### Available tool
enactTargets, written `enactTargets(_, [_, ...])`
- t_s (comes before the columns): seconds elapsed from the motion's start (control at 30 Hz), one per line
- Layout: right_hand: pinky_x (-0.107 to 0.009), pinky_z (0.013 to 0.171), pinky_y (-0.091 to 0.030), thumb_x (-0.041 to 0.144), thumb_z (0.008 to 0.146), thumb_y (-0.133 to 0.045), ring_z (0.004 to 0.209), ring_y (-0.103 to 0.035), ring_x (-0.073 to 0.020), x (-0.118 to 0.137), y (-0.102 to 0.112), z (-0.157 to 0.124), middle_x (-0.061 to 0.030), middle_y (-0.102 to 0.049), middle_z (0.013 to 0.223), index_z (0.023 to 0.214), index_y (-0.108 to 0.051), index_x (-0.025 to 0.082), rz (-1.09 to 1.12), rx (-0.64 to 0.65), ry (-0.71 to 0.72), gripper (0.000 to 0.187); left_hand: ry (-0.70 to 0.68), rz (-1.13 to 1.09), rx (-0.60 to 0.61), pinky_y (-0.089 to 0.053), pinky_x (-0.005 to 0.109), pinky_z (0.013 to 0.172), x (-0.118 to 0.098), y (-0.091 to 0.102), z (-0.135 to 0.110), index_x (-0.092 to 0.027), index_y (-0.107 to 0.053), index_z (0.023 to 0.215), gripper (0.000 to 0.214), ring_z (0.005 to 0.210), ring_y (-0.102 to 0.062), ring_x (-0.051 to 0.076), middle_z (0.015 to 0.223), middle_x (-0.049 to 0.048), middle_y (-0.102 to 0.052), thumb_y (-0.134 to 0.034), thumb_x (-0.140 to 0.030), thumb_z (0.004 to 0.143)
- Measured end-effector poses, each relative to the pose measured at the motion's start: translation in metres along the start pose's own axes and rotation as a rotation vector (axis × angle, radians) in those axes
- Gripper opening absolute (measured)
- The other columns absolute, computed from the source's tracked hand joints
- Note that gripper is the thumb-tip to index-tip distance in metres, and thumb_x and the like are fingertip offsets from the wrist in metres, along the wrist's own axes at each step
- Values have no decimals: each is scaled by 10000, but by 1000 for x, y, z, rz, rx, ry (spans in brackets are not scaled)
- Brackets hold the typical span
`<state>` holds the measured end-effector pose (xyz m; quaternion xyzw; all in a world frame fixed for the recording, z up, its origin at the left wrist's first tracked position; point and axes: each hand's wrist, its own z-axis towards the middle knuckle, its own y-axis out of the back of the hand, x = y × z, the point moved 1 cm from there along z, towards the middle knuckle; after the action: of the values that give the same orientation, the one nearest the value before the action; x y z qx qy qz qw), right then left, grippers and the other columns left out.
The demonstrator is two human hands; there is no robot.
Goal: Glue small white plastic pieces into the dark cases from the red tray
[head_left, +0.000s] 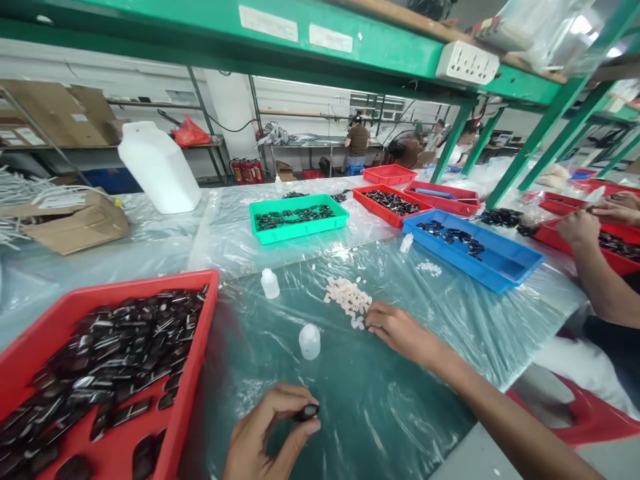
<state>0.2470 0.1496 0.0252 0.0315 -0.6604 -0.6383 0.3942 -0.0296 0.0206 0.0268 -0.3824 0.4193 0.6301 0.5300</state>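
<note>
Left hand (pixel 270 433): fingers pinched on black piece (pixel 309 412).
Right hand (pixel 400 328): nearer white pieces; fingers curled, hold unclear.
White pieces (pixel 347 295): just left of right fingers.

Held piece (pixel 309 411) black, small pieces (pixel 347 295) off-white. Near-left tray (pixel 197 353) red, far tray (pixel 301 231) green, right tray (pixel 500 264) blue. Far shirt (pixel 357 145) striped.

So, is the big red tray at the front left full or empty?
Neither: the red tray holds many dark pieces, but bare floor shows at its near end.
</note>
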Motion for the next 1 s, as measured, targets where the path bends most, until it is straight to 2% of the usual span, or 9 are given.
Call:
enactTargets(0.13, [-362, 815, -572, 329, 1018, -577, 906, -648, -166, 6, 0, -2, -59, -667, 1084, 1025, -661, 169, 25, -63, 10, 181, 8, 14, 64, -605, 226, 688, -3, 4, 0, -230, -677, 839, 87, 758, -732, 169, 833, 4, -747, -725, -170, 879])
enactTargets(0.23, [-378, 799, -563, 304, 1035, -530, 897, -655, -193, 24, 5, -10, -73, -667, 1051, 1001, -667, 192, 110, -139, 29, 181, 16, 3, 76, -598, 229, 686, -5, 4, -1, -225, -673, 853, 88, 751, -721, 161, 846, 6, -749, -721, -157, 882])
enactTargets(0.33, [-315, 746, -581, 306, 1034, -544, 884, -693, -186, 62, 3, -23, -54, -699, 1014, 1035, -665, 245, 252, -188, 53, 136, 11, -10, 72, -592, 226, 687, -7, 3, -1, -216, -682, 851, 87, 760, -717, 162, 845, 16, -746, -724, -145, 879])
enactTargets(0.47, [-220, 718, -601, 265, 1009, -603, 918, -738, -152, 122, -15, -39, 1, -745, 1029, 1083, -664, 315, 408, -276, 69, 108, 12, -38, 64, -583, 215, 660, -8, 1, -1, -210, -684, 837, 84, 715, -707, 151, 816, 6, -732, -733, -156, 876])
enactTargets(0.57, [-216, 734, -604, 204, 972, -650, 933, -751, -164, 147, -29, -41, 14, -759, 1019, 1080, -688, 344, 488, -377, 77, 181, 33, -52, 64, -577, 220, 642, -9, 1, -2, -205, -691, 834, 70, 701, -698, 156, 799, 9, -718, -737, -176, 878])
enactTargets(0.67, [-218, 739, -610, 157, 965, -643, 932, -753, -163, 152, -39, -39, 9, -754, 1033, 1123, -696, 360, 520, -399, 104, 263, 65, -68, 66, -563, 212, 608, -9, 1, -3, -200, -691, 821, 73, 667, -667, 149, 777, 5, -697, -734, -169, 872])
enactTargets(0.83, [-228, 743, -604, 111, 958, -624, 938, -749, -173, 152, -49, -39, -45, -736, 1070, 1139, -709, 301, 481, -433, 132, 276, 142, -135, 54, -561, 206, 548, -5, -1, -5, -199, -670, 818, 76, 598, -623, 124, 778, -15, -654, -708, -165, 875])
enactTargets(1.0, [-189, 735, -589, 124, 925, -678, 867, -752, -141, 154, -59, -37, -36, -739, 973, 1032, -746, 270, 680, -490, 77, 194, 217, -202, 38, -539, 176, 514, 1, -6, -11, -213, -666, 781, 113, 558, -592, 103, 751, -38, -645, -711, -216, 885])
